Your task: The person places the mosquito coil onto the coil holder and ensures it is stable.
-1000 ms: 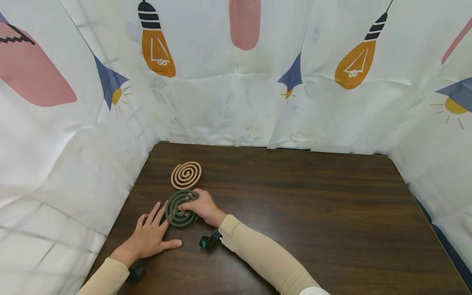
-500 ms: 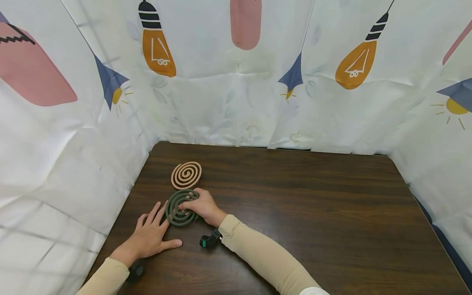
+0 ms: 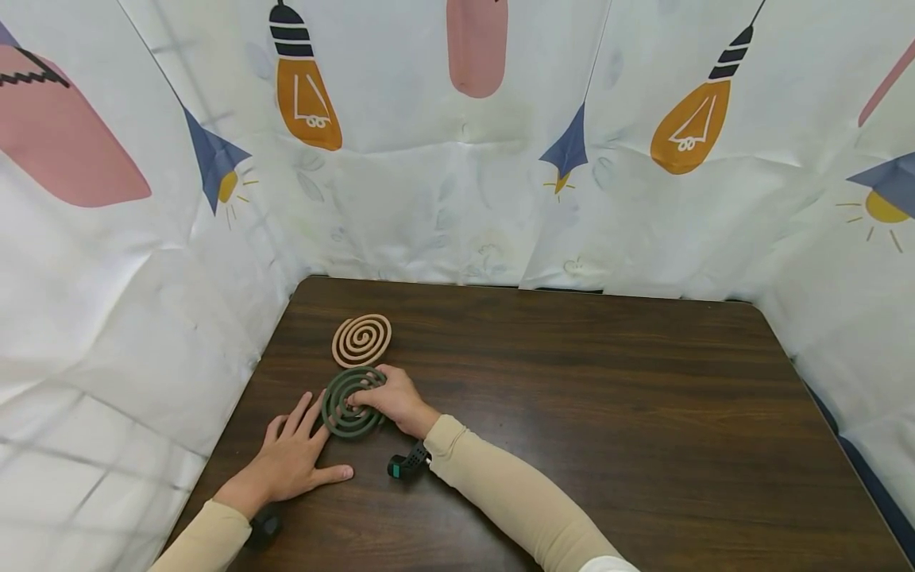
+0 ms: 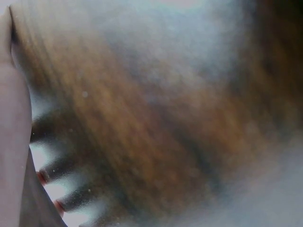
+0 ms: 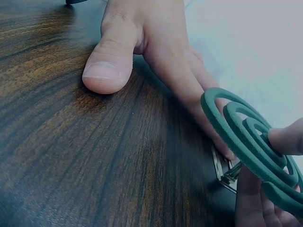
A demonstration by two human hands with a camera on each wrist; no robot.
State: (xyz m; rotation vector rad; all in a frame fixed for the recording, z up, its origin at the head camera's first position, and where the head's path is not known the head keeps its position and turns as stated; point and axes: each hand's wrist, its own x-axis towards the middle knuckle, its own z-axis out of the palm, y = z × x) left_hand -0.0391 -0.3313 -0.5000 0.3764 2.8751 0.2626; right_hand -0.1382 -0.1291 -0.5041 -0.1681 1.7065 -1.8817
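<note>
In the head view, a green mosquito coil (image 3: 348, 426) is held tilted above the left part of the table, my right hand (image 3: 400, 403) pinching it near its centre. The right wrist view shows the thumb on top of the green coil (image 5: 227, 135) and fingers beneath. My left hand (image 3: 287, 464) lies with fingers spread on the tabletop, its index fingertip beside the coil. Near that fingertip, partly covered by the coil, is a small shiny metal piece (image 5: 226, 178); its kind cannot be made out. A tan mosquito coil (image 3: 361, 340) lies just beyond the green one.
The dark wooden table (image 3: 608, 397) stretches to the right. A patterned white curtain (image 3: 457, 206) hangs along its back and sides. A black strap (image 3: 407, 462) sits at the right wrist. The left wrist view is mostly blurred tabletop (image 4: 156, 132).
</note>
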